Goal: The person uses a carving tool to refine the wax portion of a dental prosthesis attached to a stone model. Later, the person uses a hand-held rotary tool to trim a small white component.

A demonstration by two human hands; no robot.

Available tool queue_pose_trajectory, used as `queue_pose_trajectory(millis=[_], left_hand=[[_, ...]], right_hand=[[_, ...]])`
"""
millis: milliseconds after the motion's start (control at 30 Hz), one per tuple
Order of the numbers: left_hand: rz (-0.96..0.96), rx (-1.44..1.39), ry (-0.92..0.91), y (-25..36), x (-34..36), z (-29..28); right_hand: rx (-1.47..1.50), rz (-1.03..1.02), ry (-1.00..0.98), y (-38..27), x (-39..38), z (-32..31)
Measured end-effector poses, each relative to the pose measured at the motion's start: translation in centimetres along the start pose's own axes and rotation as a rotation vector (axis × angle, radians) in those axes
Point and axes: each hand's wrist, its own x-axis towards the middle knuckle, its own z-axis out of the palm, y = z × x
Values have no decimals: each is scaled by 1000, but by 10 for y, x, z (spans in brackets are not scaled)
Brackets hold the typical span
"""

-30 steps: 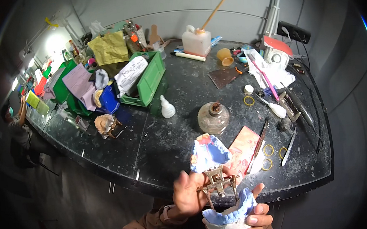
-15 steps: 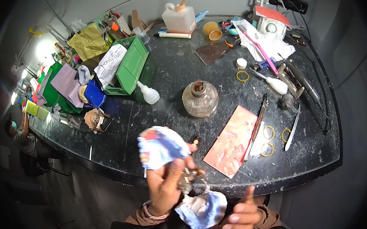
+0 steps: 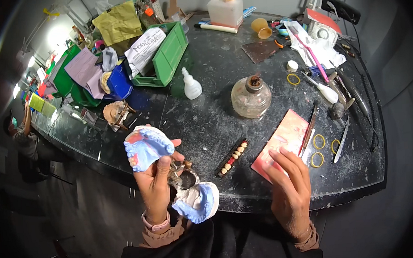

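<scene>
Left hand [image 3: 155, 186] is wrapped round a hinged tooth model [image 3: 146, 149], chalky white plaster and blue on rough metal, by the counter's [image 3: 207, 133] front edge. Right hand [image 3: 290, 185] is loosely open, nothing gripped, fingers half-bent over a flat, waxy-looking pink sheet [image 3: 284, 130]; can't tell if they're touching.

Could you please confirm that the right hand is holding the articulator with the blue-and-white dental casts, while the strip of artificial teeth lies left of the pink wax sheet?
Not quite: the head view shows the left hand holding the articulator with the blue-and-white dental casts. The strip of artificial teeth does lie left of the pink wax sheet.
</scene>
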Motion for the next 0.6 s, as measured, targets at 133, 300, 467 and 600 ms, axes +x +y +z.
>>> queue_pose_trajectory(millis=[133,300,467,600], left_hand=[[64,-71,-105,-2,-1,-2],[68,-143,-131,-4,-3,-3],[116,-62,-101,-11,-1,0],[131,18,-91,-14,-2,-5]], right_hand=[[-30,-69,-197,-13,33,10],[-62,-1,-244,-16,44,23],[-119,75,-157,-21,42,25],[-150,71,-125,-24,41,25]])
